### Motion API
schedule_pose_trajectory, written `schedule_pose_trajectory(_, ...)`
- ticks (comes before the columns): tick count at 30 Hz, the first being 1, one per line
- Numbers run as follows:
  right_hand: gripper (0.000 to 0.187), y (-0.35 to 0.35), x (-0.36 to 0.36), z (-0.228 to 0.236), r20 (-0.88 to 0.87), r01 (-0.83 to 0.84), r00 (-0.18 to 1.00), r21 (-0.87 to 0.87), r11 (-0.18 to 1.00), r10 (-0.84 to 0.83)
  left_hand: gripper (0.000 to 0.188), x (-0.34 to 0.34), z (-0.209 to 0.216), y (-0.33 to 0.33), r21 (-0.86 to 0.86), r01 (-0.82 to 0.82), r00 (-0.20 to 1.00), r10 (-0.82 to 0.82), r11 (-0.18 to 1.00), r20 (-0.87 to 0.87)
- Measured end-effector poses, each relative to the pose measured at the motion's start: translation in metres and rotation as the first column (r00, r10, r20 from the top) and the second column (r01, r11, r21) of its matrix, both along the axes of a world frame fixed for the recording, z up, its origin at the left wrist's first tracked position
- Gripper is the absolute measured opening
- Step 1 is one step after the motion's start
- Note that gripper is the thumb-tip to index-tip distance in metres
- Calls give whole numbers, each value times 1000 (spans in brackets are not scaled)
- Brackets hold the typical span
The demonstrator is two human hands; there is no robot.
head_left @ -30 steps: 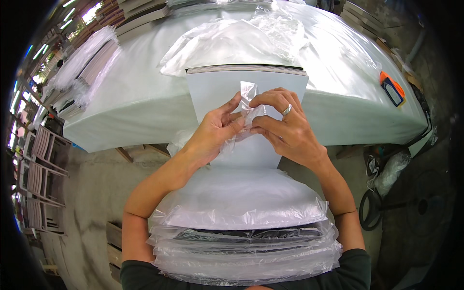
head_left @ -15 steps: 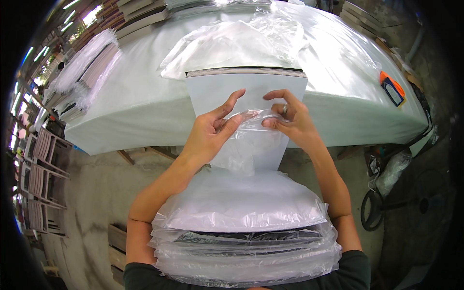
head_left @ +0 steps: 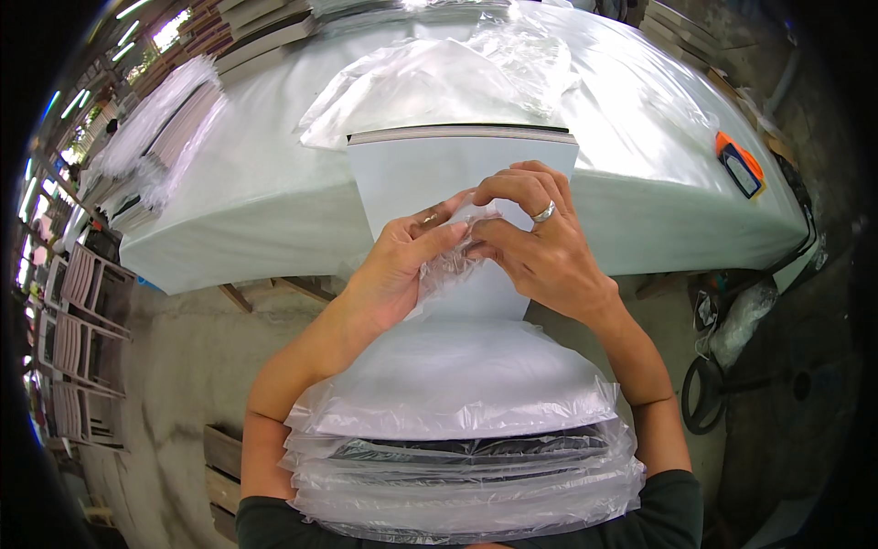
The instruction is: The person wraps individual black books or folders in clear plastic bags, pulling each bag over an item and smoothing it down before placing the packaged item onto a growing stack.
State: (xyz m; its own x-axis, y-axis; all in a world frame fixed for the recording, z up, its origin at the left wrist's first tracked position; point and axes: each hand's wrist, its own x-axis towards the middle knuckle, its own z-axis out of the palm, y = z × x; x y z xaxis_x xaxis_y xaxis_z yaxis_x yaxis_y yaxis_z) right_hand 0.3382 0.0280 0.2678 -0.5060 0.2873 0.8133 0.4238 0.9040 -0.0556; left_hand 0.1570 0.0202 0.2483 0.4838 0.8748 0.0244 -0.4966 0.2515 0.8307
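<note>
My left hand (head_left: 400, 265) and my right hand (head_left: 540, 233) meet in front of me, both closed on a crumpled clear plastic bag (head_left: 448, 274). The left thumb and fingers pinch its gathered part from the left. From the right, bent fingers of the right hand, which wears a ring, pinch the same film. Behind the hands, a stack of pale flat panels (head_left: 412, 165) leans upright against the table edge, showing a dark top edge. Below lies a pile of plastic-wrapped flat packs (head_left: 457, 393) between my forearms.
The table (head_left: 229, 220) has a pale glossy cover. On it lie loose plastic sheets (head_left: 430, 82), wrapped stacks (head_left: 174, 137) at left and an orange-and-blue tool (head_left: 743, 167) at right. Chairs (head_left: 87, 339) stand at far left; a dark round ring (head_left: 702, 393) is at right.
My right hand has moved left and turned over to meet my left hand. The plastic film, which was spread between them, is now bunched up in the fingers.
</note>
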Motion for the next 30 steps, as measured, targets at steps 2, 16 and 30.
schedule_pose_trajectory(2,16,-1,-2,-1,-10,-7,1000,-4,1000,7,47,-1,1,2,-39,-4,1000,5,999,24)
schedule_pose_trajectory(16,16,1,-6,-5,0,-18,1000,-1,1000,18,25,3,-8,-2,-205,147,971,-101,968,219)
schedule_pose_trajectory(30,18,-4,7,-5,22,-140,990,-89,986,142,54,-10,-3,4,82,-29,987,42,996,-156)
